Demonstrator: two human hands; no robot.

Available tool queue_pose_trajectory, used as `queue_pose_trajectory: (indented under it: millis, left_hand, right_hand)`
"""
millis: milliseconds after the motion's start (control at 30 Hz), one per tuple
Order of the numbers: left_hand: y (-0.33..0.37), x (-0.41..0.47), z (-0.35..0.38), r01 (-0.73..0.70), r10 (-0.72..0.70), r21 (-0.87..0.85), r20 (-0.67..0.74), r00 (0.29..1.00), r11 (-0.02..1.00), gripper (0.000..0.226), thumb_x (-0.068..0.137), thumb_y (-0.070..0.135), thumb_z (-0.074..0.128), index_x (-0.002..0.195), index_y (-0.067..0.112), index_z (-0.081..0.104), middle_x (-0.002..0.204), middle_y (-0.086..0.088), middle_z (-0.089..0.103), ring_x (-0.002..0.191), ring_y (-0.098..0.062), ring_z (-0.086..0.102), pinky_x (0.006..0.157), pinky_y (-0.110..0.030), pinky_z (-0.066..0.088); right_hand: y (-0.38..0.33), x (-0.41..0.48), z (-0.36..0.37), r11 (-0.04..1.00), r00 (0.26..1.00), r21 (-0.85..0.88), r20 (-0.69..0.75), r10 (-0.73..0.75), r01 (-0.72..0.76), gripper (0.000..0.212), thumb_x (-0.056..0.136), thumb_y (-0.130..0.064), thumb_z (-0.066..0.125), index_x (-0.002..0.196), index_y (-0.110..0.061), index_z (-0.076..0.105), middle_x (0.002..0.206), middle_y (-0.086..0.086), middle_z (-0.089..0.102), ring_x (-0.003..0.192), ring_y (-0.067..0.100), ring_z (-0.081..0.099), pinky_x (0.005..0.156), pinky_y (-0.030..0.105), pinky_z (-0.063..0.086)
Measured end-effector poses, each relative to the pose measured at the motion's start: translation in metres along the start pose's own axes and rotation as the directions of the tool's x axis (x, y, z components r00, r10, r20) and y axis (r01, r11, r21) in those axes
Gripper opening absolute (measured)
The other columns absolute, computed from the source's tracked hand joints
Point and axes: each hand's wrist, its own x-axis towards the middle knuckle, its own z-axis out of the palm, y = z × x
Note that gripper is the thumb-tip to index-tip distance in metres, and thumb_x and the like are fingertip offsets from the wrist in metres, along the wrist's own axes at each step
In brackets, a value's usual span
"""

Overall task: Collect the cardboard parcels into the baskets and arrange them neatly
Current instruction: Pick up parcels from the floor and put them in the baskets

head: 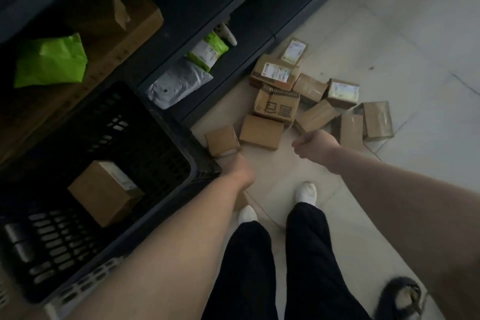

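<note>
The task looks to be only at its beginning. In the black plastic lattice basket, at 8 o'clock in the view, lies one brown cardboard parcel, and it is the only one collected. The loose pile of brown cardboard parcels, about ten of them, waits on the pale tiled floor at 2 o'clock, just beside the foot of the dark shelving. So I judge that nearly all the collecting is left, and the neat arranging too.

The parcel in the basket lies flat. Its long axis goes from 10 o'clock to 4 o'clock, roughly along the basket's nearer wall, and its pale labelled side looks toward 1 o'clock. The parcels on the floor point every way: some lie flat with the label up, others lean on their neighbours. The small square cardboard box is the nearest, at 12 o'clock from the basket's corner.

The left hand is at this corner, just beside the small box. Its fingers are hidden, so I cannot tell if it grips anything. The right hand hangs above the near edge of the pile, curled into a fist, with nothing in it.
</note>
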Motion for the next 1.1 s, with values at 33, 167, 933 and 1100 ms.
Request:
queue_pose_trajectory:
  millis: [33,167,933,1100]
  left_hand:
    - [-0.002,0.012,0.004,0.018,-0.018,0.010,-0.014,1.000,1.000,0.035,0.095,0.010,0.051,0.128,0.002,0.056,0.128,-0.018,0.060,0.113,-0.035,0.061,0.093,-0.043,0.054]
    - [-0.017,0.058,0.032,0.136,-0.137,-0.026,-0.049,0.989,0.990,0.032,0.088,0.013,0.053,0.116,0.002,0.064,0.120,-0.016,0.066,0.104,-0.032,0.065,0.089,-0.041,0.056]
    - [-0.172,0.291,0.205,0.632,-0.707,-0.374,-0.100,0.700,0.679,0.092,0.077,0.033,0.081,0.146,0.005,0.028,0.147,-0.014,0.041,0.133,-0.034,0.041,0.104,-0.040,0.040]
    - [-0.193,0.332,0.232,0.685,-0.745,-0.331,-0.094,0.660,0.649,0.131,0.070,0.055,0.082,0.155,0.003,-0.003,0.162,-0.021,0.006,0.148,-0.038,0.016,0.118,-0.046,0.022]
  right_hand:
    - [-0.001,0.015,0.004,1.000,1.000,-0.022,0.019,-0.013,0.013,0.023,0.090,-0.011,0.059,0.110,-0.009,0.070,0.114,0.013,0.068,0.110,0.029,0.062,0.094,0.036,0.048]
    - [0.007,0.069,0.021,0.994,0.993,-0.102,0.117,-0.018,0.030,0.025,0.091,-0.012,0.058,0.112,-0.010,0.070,0.112,0.008,0.068,0.106,0.024,0.062,0.097,0.037,0.050]
    - [0.126,0.308,0.215,0.839,0.916,-0.446,0.376,-0.139,0.310,0.024,0.088,-0.014,0.055,0.092,-0.033,0.069,0.112,-0.004,0.066,0.098,0.016,0.060,0.076,0.018,0.040]
    - [0.133,0.343,0.240,0.832,0.926,-0.445,0.325,-0.194,0.331,0.028,0.089,-0.012,0.055,0.106,-0.031,0.066,0.116,-0.003,0.066,0.102,0.018,0.061,0.079,0.020,0.043]
